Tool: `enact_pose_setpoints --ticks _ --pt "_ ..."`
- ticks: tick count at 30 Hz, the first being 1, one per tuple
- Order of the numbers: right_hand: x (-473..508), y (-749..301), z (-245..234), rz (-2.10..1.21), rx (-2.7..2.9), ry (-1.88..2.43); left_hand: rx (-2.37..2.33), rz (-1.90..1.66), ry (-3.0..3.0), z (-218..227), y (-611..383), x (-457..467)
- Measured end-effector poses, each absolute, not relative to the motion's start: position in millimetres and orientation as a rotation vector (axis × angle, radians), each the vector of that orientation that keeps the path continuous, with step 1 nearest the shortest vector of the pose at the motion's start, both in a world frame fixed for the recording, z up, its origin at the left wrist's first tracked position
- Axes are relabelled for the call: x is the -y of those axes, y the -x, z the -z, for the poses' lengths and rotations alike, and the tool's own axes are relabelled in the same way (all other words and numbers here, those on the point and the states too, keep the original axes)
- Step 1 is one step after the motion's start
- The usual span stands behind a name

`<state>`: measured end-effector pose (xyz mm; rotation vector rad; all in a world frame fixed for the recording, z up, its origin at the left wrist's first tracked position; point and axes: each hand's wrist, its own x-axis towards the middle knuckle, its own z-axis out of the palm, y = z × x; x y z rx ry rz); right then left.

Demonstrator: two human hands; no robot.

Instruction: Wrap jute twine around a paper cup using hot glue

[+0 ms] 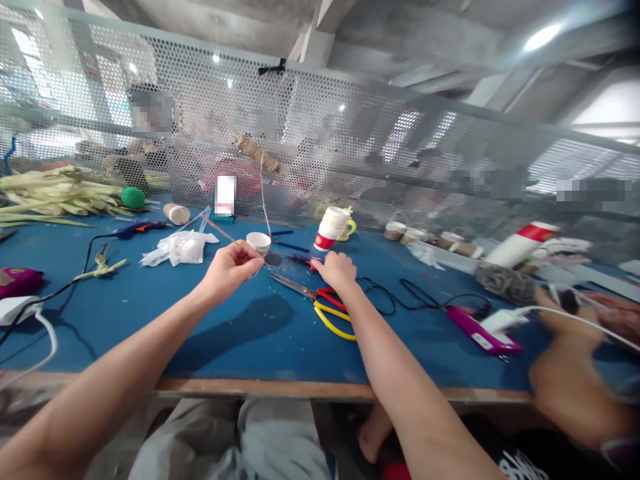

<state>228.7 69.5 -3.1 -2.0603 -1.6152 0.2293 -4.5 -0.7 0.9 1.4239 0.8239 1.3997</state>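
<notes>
My left hand is closed in a pinch at the side of a small white paper cup. Brown twine runs down to the cup from a wound spool on the mesh, and a loose strand sticks out past my fingers. My right hand is curled over a dark blue glue gun with a red trigger; its handle is mostly hidden. Scissors with red and yellow handles lie just below that hand. Behind it stands a stack of paper cups with a yellow-green handle.
A perforated metal screen borders the blue table. At left lie white tissue, another glue gun, a green ball and pale husks. A purple power strip with cables lies right, near another person's arm.
</notes>
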Motion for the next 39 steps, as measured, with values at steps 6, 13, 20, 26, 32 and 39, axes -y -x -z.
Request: enact_pose_setpoints --ticks 6,13,20,26,32,39 --pt "-11.8 -168.4 -39.9 -0.634 2.218 1.171 -0.804 -1.084 -1.655 0.0 4.2 3.6" --pt "15.3 -146.4 -40.2 -0.581 2.290 1.193 -0.802 -0.906 -1.817 5.2 3.8 2.6" --pt "10.7 -160.7 -34.1 -0.995 2.081 1.158 -0.699 -0.818 -1.690 0.6 9.2 0.6" --pt "8.6 -169.3 -31.6 -1.296 1.867 0.946 -0.628 -0.772 -1.641 -6.0 13.3 5.1" --pt "6.3 -170.0 -26.9 -1.401 1.788 0.866 -0.618 -0.696 -1.670 -7.6 15.4 6.7" --pt "7.2 -168.8 -26.5 -1.341 1.839 0.962 -0.649 -0.709 -1.676 -8.8 15.7 7.2"
